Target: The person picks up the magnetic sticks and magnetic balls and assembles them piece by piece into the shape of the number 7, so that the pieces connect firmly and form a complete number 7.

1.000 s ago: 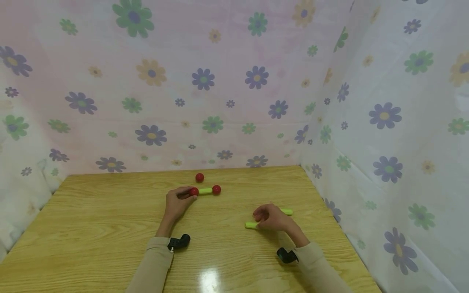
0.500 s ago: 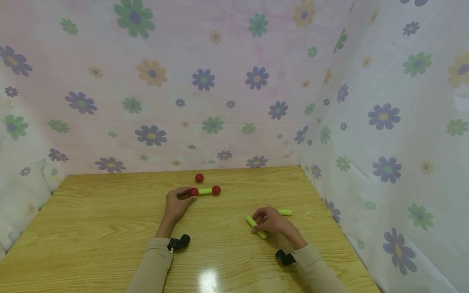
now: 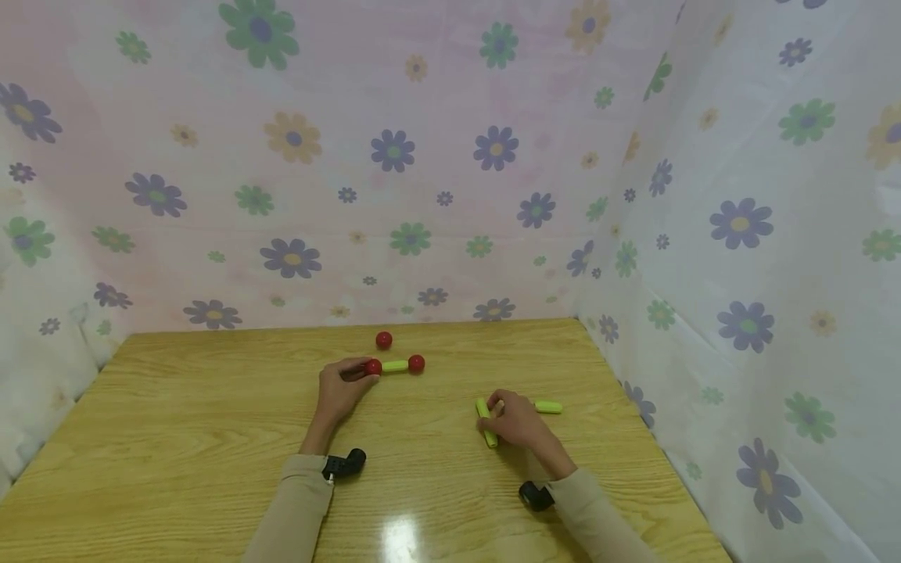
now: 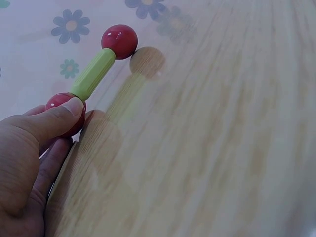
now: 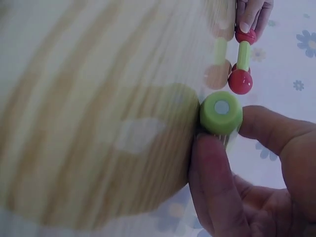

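Note:
My left hand [image 3: 341, 393] pinches a red ball [image 4: 58, 99] between thumb and fingers, low over the tabletop. This ball sits on one end of a light green ridged rod [image 4: 94, 74], and a second red ball [image 4: 119, 41] caps the other end. Further right, my right hand [image 3: 519, 421] holds another green rod [image 3: 482, 408] between thumb and fingertips; it points roughly away from me. In the right wrist view, that rod's near end [image 5: 211, 121] bears a pale grey disc. Just beyond the right hand lies a third green rod [image 3: 549, 407], partly overlapped by the hand.
A loose red ball [image 3: 383, 340] rests near the table's back edge, behind the capped rod. Flower-patterned cloth [image 3: 450, 156] closes off the back and sides of the wooden table [image 3: 211, 438].
The green rod at my right hand has turned from lying left to right, through a slant, to pointing nearly away from me. My left hand and the capped rod have stayed put.

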Demonstrator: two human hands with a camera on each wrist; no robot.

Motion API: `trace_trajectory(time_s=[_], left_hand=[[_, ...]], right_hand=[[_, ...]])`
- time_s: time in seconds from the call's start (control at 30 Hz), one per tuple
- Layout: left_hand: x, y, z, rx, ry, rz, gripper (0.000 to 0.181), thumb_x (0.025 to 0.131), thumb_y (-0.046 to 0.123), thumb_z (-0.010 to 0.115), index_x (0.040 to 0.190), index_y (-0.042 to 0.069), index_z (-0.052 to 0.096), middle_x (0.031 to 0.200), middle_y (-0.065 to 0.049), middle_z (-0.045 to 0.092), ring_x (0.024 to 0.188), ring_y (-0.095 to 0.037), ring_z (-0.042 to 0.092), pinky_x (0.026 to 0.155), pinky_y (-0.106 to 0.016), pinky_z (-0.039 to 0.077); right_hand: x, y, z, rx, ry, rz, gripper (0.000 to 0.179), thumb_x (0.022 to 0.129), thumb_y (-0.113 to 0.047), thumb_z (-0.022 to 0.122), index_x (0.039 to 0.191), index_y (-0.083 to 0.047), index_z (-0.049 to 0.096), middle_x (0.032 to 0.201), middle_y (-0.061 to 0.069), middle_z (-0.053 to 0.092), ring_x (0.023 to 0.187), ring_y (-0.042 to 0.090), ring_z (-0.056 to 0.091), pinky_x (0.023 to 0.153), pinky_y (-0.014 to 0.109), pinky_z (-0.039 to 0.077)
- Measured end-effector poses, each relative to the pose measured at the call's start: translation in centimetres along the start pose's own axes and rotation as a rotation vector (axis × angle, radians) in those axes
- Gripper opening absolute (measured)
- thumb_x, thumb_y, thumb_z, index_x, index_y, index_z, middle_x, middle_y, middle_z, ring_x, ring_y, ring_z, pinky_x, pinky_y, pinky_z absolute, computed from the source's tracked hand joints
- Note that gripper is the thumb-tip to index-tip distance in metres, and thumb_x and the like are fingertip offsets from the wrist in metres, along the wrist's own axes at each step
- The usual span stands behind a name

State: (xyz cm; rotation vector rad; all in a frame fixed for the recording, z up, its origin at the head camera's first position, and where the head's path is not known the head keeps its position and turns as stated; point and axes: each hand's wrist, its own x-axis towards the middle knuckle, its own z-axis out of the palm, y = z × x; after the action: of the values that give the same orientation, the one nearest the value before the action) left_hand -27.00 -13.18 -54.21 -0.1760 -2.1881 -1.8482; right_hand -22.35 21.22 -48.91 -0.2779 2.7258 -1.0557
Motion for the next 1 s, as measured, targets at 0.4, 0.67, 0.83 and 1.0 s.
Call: trace_trajectory(time_s=[0.4, 0.67, 0.83, 1.0], left_hand=[[0.3, -0.2, 0.0, 0.008, 0.016, 0.006, 0.038, 0.082, -0.005, 0.082, 0.119, -0.006, 0.073, 0.120, -0.028, 0.068, 0.107, -0.042, 0.070, 0.083, -0.018, 0.059], [0.1, -0.1, 0.0, -0.003, 0.018, 0.000, 0.039, 0.082, -0.005, 0.082, 0.120, -0.007, 0.072, 0.120, -0.029, 0.068, 0.107, -0.042, 0.069, 0.085, -0.023, 0.060], [-0.6, 2.4, -0.3, -0.015, -0.014, -0.007, 0.040, 0.084, -0.007, 0.079, 0.122, -0.013, 0.068, 0.122, -0.034, 0.065, 0.110, -0.048, 0.067, 0.090, -0.033, 0.060], [-0.9, 3.8, -0.3, -0.019, -0.019, -0.015, 0.039, 0.084, -0.008, 0.078, 0.121, -0.015, 0.067, 0.122, -0.036, 0.064, 0.110, -0.050, 0.066, 0.087, -0.025, 0.060]], right_hand=[[0.4, -0.2, 0.6, -0.038, 0.064, 0.049, 0.033, 0.092, -0.016, 0.072, 0.115, 0.005, 0.063, 0.086, 0.008, 0.069, 0.068, 0.016, 0.062, 0.057, 0.029, 0.052], [0.7, 0.0, 0.8, 0.143, 0.024, 0.079, 0.039, 0.096, -0.016, 0.067, 0.123, 0.011, 0.059, 0.093, 0.015, 0.071, 0.068, 0.016, 0.066, 0.059, 0.030, 0.057], [1.2, 0.2, 0.9, 0.394, -0.106, 0.089, 0.052, 0.100, -0.013, 0.062, 0.136, 0.020, 0.045, 0.110, 0.026, 0.067, 0.078, 0.020, 0.070, 0.068, 0.035, 0.064], [1.9, -0.1, 1.4, 0.475, -0.190, 0.079, 0.059, 0.101, -0.016, 0.062, 0.141, 0.021, 0.040, 0.115, 0.026, 0.065, 0.084, 0.019, 0.070, 0.071, 0.032, 0.064]])
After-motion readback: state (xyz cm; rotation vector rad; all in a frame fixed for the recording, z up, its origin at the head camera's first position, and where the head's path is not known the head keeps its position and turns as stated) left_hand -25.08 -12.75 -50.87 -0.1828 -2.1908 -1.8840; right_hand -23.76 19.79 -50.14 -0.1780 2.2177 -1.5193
